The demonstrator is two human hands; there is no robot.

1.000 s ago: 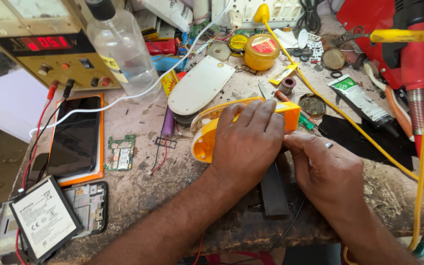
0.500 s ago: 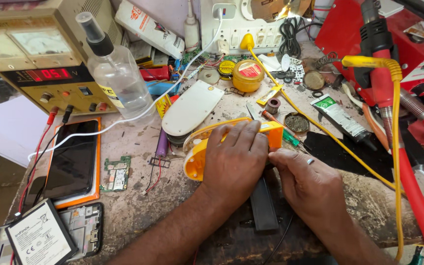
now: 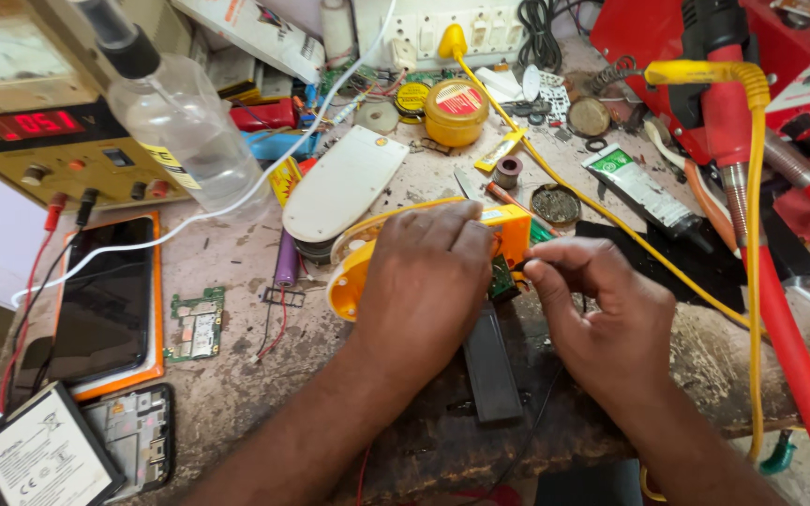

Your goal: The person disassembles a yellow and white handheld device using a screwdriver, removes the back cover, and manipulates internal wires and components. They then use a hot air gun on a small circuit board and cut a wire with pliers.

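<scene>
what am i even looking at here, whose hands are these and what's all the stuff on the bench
This is one picture from a camera worn on a person's head, looking down at their own two bare hands over a cluttered repair bench.

The left hand lies flat on top of a yellow plastic device, holding it down. The right hand is pinched at the open end of that device, by a small green circuit board; whether it holds a fine tool is too small to tell.

Around them lie a phone in an orange case, a loose circuit board, a clear bottle, a power supply with a red display, a yellow tin, a white oval cover and a flat black bar.
</scene>
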